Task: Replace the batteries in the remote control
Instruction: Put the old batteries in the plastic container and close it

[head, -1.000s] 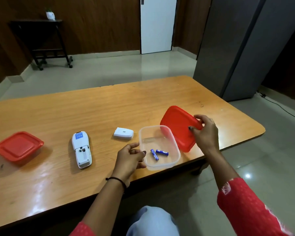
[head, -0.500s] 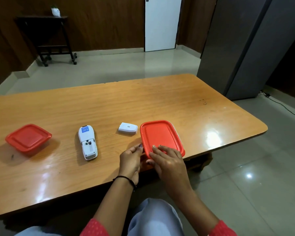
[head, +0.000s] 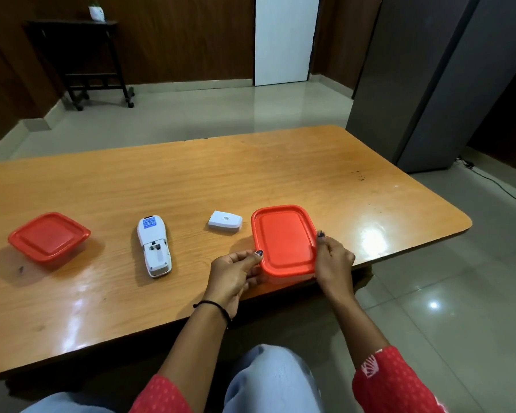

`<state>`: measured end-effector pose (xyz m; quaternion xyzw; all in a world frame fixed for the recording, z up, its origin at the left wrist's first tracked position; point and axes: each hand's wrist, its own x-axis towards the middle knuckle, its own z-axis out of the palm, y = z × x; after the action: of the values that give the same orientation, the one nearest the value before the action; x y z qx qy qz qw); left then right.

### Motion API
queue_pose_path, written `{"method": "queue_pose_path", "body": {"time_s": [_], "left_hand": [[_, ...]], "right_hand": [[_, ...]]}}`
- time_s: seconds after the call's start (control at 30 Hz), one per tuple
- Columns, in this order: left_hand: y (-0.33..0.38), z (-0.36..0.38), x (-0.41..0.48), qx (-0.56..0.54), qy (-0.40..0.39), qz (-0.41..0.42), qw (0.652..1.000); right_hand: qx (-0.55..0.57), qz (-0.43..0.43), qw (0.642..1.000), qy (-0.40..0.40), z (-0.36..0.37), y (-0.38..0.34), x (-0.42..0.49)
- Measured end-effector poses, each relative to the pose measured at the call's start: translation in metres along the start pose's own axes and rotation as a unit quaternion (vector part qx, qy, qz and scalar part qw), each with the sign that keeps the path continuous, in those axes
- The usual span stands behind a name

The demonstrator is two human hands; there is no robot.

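Watching from the head camera: nearest me, both hands bracket the red-lidded rectangular plastic container (head: 283, 241) at the near edge of the long wooden table (head: 191, 180). Left hand (head: 236, 272) curls against its left side, thumb tip on the lid rim, fingers partly closed around the wall. Right hand (head: 332, 260) presses its right rim, fingers bent, thumb on the lid edge. I judge the lid seated or nearly so; I cannot confirm every corner is snapped.

Just beyond, left of the container and apart from it, lies the small white battery cover (head: 225, 221), flat on the wood.

Further left rests the white handheld remote control (head: 155, 245), back side up, compartment open; whether cells sit inside is too small to tell. My read: light, rigid, smooth plastic, likely to skate on this glossy top. Best taken across its long sides near the middle, keeping clear of the open bay.

Farthest left sits a second red-lidded square container (head: 49, 236), closed, untouched.
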<state>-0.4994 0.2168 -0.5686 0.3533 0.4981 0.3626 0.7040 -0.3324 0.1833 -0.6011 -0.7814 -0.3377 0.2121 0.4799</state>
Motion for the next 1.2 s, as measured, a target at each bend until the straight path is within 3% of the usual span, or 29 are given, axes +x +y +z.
{"method": "queue_pose_path", "body": {"time_s": [0.13, 0.4, 0.53, 0.63, 0.83, 1.2], "left_hand": [[0.002, -0.002, 0.006, 0.021, -0.006, 0.009, 1.0], [-0.005, 0.006, -0.008, 0.08, 0.023, 0.058, 0.995], [0.022, 0.009, -0.023, -0.011, 0.019, 0.109, 0.994], [0.044, 0.002, -0.035, -0.01, 0.043, 0.132, 0.99], [0.048, 0.003, -0.078, 0.035, -0.019, 0.182, 0.983], [0.052, 0.001, -0.104, 0.061, -0.018, 0.231, 0.971]], "right_hand": [[0.072, 0.004, 0.997, 0.01, 0.006, 0.0, 0.0], [0.099, -0.035, 0.993, 0.043, 0.004, 0.0, -0.018], [0.148, -0.072, 0.986, -0.02, 0.0, -0.01, -0.053], [0.2, -0.105, 0.971, -0.074, -0.013, -0.035, -0.075], [0.16, -0.085, 0.97, -0.164, -0.033, -0.089, -0.073], [0.111, -0.12, 0.979, -0.125, -0.043, -0.107, -0.086]]}}
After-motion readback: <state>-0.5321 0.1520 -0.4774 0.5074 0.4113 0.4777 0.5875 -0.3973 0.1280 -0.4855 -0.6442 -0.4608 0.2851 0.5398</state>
